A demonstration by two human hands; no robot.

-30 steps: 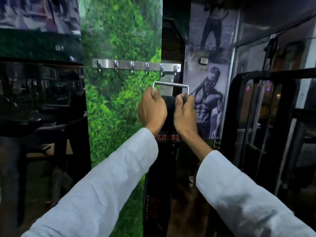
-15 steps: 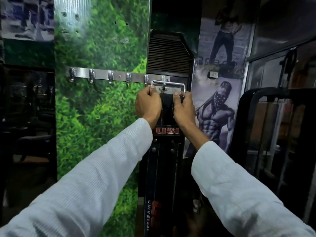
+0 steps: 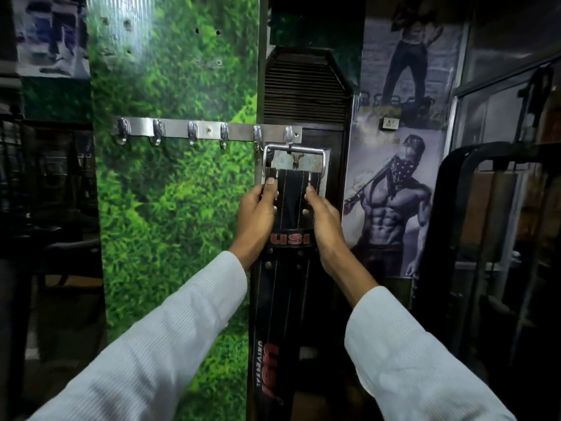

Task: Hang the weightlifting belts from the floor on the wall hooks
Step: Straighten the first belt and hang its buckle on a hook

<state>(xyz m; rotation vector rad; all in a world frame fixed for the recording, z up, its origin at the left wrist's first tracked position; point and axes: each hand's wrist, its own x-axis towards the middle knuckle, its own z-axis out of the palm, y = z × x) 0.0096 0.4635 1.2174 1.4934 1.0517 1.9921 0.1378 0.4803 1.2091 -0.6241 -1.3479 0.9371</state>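
A black leather weightlifting belt [image 3: 290,205] with red USI lettering hangs straight down the wall. Its steel buckle [image 3: 295,161] sits over the rightmost hook [image 3: 289,135] of a steel hook rail [image 3: 209,131]. My left hand [image 3: 256,218] holds the belt's left edge just under the buckle, thumb on the front. On the right edge, my right hand [image 3: 324,221] holds it at the same height, thumb up. The belt's lower end runs out of view at the bottom.
The other hooks [image 3: 192,135] on the rail are bare. A dark slatted panel [image 3: 303,86] stands behind the belt. A poster [image 3: 391,202] covers the wall to the right, and a black machine frame [image 3: 464,183] stands at the far right. Green leaf-print wall [image 3: 170,208] lies left.
The buckle has gone up onto the rightmost hook. Both hands have slid down from the buckle to the belt strap just below it.
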